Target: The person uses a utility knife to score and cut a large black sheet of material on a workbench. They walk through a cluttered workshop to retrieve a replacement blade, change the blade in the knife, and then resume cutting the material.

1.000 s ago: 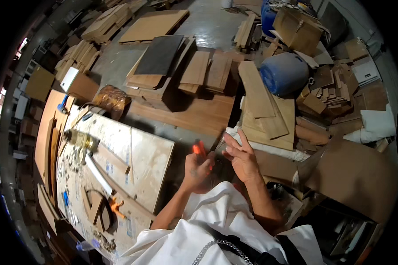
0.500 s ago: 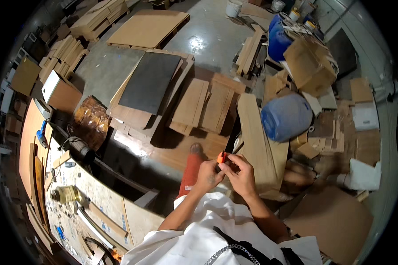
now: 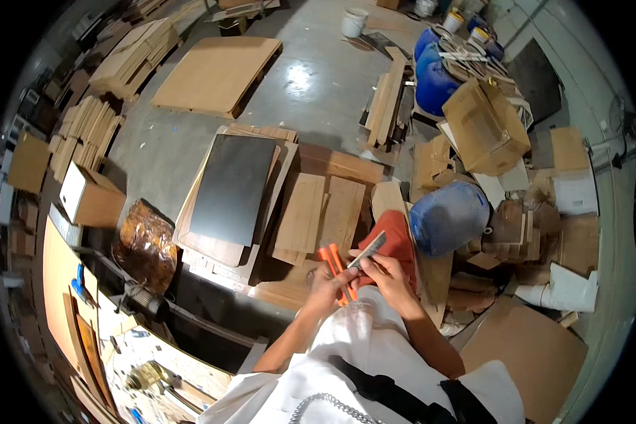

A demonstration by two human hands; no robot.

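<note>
Half a second ago the hands met around a small orange end; now two orange bars of an orange-handled tool stand out from the left hand, and a slim grey strip shows plainly at the right hand. A red trouser leg now appears just right of the hands, where one showed to their left, so the person seems to be mid-stride. As a judgement, the strip now has the fingers' attention, while the tool is simply kept in the palm.

The left hand is curled closed around the tool, whose lower end pokes out below the fingers; whether the two bars are joined is too blurred to tell. The right hand is partly closed, thumb and fingers pinching the strip near its lower end, its free end tilted up and to the right. The left fingertips lie close to that lower end, though contact cannot be made out. Both things are held in front of the white shirt, well apart from the workbench at lower left
</note>
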